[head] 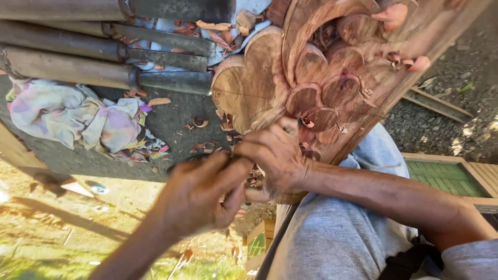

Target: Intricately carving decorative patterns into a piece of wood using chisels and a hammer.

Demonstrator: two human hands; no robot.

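Observation:
A carved wooden panel [270, 83] with rounded petal shapes lies across the top right, and toes [394, 15] rest on its far part. My right hand [277, 158] is closed around a chisel [290, 127], which shows only as a small grey bit at the knuckles, against the panel's lower edge. My left hand [199, 194] is blurred. It sits just behind the right hand, with its fingers wrapped over a dark handle end [179, 163] that seems to be the same tool. Curled wood shavings [199, 123] lie below the carving.
Three long chisels [104, 72] with wooden handles and dark steel blades lie side by side at top left. A crumpled pastel cloth [78, 114] sits under them on the dark surface. My grey trouser leg [337, 233] fills the lower right. Gravel [441, 119] and a green-panelled frame [446, 176] are at right.

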